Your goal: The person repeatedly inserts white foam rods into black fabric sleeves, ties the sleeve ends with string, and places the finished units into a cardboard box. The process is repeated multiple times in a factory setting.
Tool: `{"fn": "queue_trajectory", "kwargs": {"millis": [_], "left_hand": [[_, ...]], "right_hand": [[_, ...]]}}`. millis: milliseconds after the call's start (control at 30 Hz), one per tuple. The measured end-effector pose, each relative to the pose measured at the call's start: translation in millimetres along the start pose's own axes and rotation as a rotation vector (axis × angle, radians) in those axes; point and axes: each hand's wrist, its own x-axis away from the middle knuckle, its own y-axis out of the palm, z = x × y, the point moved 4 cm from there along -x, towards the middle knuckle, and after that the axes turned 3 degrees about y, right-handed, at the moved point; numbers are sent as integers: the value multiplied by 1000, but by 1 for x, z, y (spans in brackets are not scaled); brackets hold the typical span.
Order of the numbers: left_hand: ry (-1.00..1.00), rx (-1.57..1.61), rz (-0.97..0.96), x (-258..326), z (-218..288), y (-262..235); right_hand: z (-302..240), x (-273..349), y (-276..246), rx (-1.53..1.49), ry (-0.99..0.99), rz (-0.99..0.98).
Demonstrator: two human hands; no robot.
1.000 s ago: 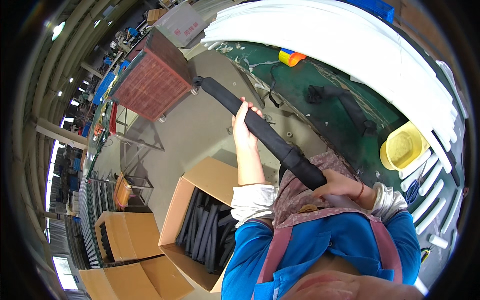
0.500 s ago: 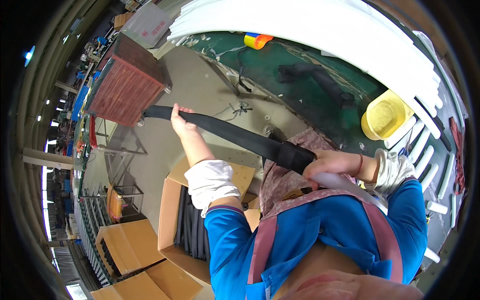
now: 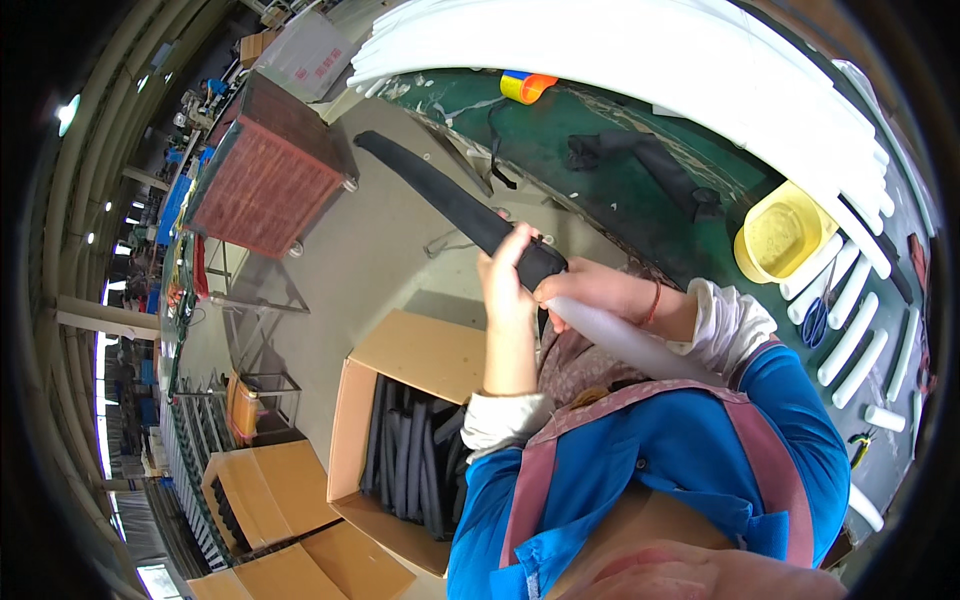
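A long black fabric sleeve [image 3: 435, 186] stretches from my hands toward the far left, its far end hanging free over the floor. My left hand [image 3: 508, 275] is closed round the sleeve near its bunched near end. Right beside it, my right hand [image 3: 615, 295] grips a white foam tube [image 3: 640, 345] at the sleeve's mouth. The tube runs back under my right wrist toward my chest. Whether its tip sits inside the sleeve is hidden by the fingers and folds. Another black sleeve [image 3: 650, 165] lies crumpled on the green table [image 3: 560, 130].
Long white foam tubes [image 3: 640, 50] are piled along the table's far side. A yellow basin [image 3: 775, 235], blue-handled scissors [image 3: 815, 322], pliers [image 3: 860, 447] and short tube pieces [image 3: 848, 340] lie at right. An open carton [image 3: 350, 430] of black tubes stands lower left, a brown cabinet [image 3: 265, 170] beyond.
My left hand has slid along the sleeve from its far part back to the near end, beside my right hand. Both hands moved slightly away from my body, and the sleeve's far end swung right.
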Motion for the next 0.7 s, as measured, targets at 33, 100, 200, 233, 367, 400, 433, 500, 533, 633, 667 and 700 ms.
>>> {"fn": "queue_trajectory", "kwargs": {"millis": [33,100,200,233,367,400,433,500,533,633,667,700], "left_hand": [[-19,41,-14,-12,3,-4],[-40,127,-37,-33,14,-15],[36,314,4,-62,48,-35],[-17,361,36,-68,59,-42],[83,141,12,-78,71,-38],[63,149,23,-82,63,-36],[50,192,10,-91,53,-40],[22,239,75,-100,44,-42],[0,243,99,-108,45,-51],[-10,274,186,-135,46,-101],[2,267,179,-134,44,-101],[21,263,171,-129,45,-93]], "right_hand": [[4,1,4,-38,3,7],[3,8,7,-51,62,2],[2,18,13,-21,7,-115],[12,21,14,-87,17,-150],[2,8,3,-317,155,-173],[-3,-1,3,-377,154,-211],[-1,-11,8,-328,206,-227],[3,-16,14,-314,287,-245],[8,-13,14,-297,285,-176],[19,14,-1,-170,171,-256],[21,21,-5,-166,165,-242],[17,27,-7,-155,158,-231]]}}
